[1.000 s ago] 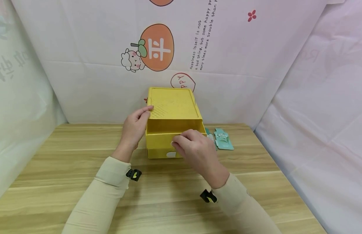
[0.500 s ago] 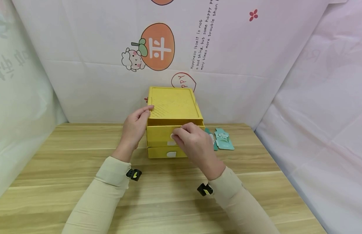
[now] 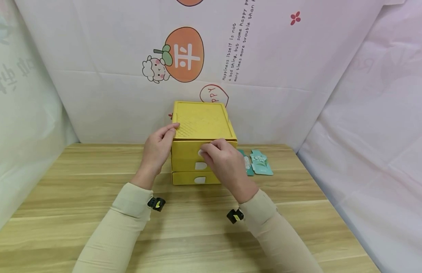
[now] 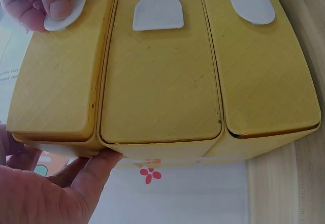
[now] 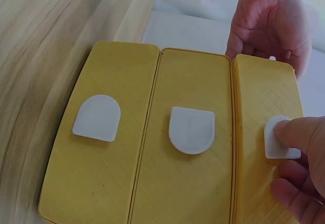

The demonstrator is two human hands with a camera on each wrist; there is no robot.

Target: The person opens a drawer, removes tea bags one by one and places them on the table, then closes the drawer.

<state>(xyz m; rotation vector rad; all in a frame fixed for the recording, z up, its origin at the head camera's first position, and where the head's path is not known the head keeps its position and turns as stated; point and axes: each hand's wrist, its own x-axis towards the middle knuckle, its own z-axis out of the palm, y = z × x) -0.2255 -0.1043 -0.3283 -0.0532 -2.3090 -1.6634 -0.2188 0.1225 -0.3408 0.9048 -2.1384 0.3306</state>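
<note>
Right grip (image 3: 228, 165) on tab (image 5: 271, 147), "Happiness" (image 3: 226, 71) behind

My feed: yellow drawer box (image 3: 185, 157), top (image 3: 205, 119) crosshatched toward eight o'clock; white tabs (image 4: 158, 12); teal packets (image 3: 262, 163), four o'clock; tan-grained worktop (image 3: 193, 242).

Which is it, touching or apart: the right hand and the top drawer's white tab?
Touching. The right wrist view shows the right hand with its thumb on the white tab.

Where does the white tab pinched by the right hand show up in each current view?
Head: pinched tab, near the centre, in the right hand.
Left wrist: pinched tab, upper left.
Right wrist: pinched tab, right side, just below mid-height.
Shared landmark: the middle white tab, next to it in all three.
</note>
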